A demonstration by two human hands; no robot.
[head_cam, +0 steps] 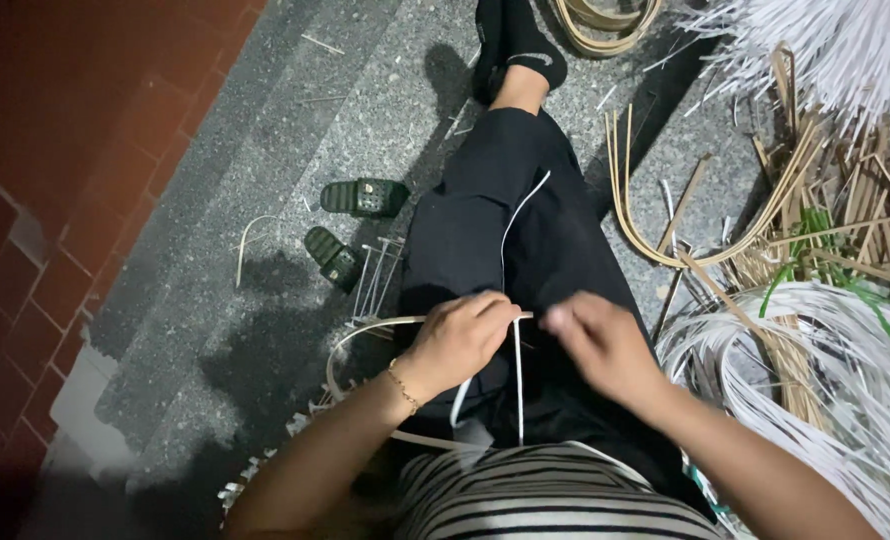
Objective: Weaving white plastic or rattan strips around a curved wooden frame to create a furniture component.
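2 sandals lie left of the outstretched leg, strip bundles right

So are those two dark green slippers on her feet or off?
Off: the two dark green slippers lie empty on the grey stone floor.

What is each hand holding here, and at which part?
The left hand pinches a thin white strip near its top, where it crosses a curved cane hoop. The right hand is at the same spot, but blurred; its grip cannot be told.
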